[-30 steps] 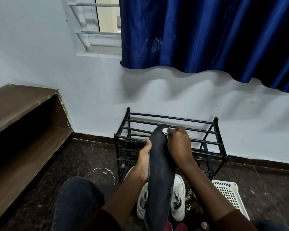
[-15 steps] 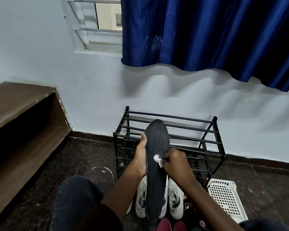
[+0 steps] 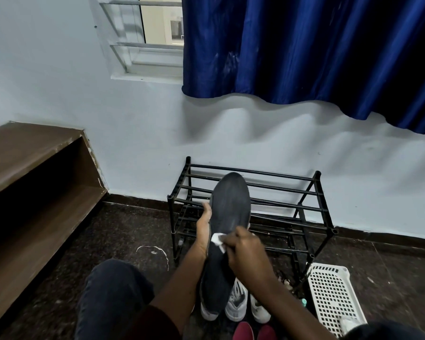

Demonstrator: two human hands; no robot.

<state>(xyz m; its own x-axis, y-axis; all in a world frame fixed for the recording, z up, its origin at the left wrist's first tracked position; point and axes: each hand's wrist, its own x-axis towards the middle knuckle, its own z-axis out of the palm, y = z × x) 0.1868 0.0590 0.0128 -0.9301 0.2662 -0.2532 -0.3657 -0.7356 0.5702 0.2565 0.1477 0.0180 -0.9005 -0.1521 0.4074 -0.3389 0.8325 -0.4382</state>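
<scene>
A dark grey shoe is held sole-up in front of me, its toe pointing away over the black shoe rack. My left hand grips the shoe's left side from behind. My right hand pinches a small white wipe and presses it on the middle of the sole. The shoe's upper is hidden from me.
White sneakers and red shoes lie on the dark floor below my hands. A white perforated basket sits at the right. A brown wooden shelf runs along the left wall. A blue curtain hangs above.
My right hand with the wipe slid from the toe of the sole down toward its middle. The shoe stays held by my left hand.
</scene>
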